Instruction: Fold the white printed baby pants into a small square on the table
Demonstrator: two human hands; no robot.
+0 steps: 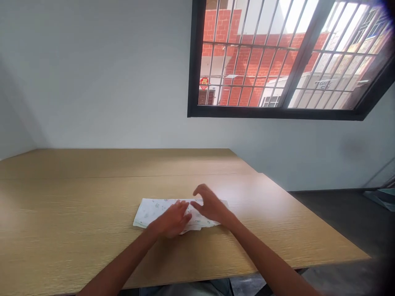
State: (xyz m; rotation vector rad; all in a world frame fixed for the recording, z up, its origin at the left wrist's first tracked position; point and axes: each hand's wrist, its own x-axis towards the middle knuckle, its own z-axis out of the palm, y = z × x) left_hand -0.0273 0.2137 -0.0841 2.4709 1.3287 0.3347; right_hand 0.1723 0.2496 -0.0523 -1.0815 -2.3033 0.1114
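Observation:
A white cloth (151, 211) with a small dark print lies folded into a long strip on the wooden table (77, 230). My left hand (173, 220) rests flat on the middle of the cloth, fingers pointing right. My right hand (210, 205) hovers over the right end of the cloth with its fingers curled and spread; I cannot tell whether they pinch the fabric. Both forearms reach in from the bottom edge.
The table runs to a white wall at the back and ends on the right at about (354, 255), beyond which is dark floor (339, 213). A barred window (277, 61) sits high on the wall, showing red brick outside.

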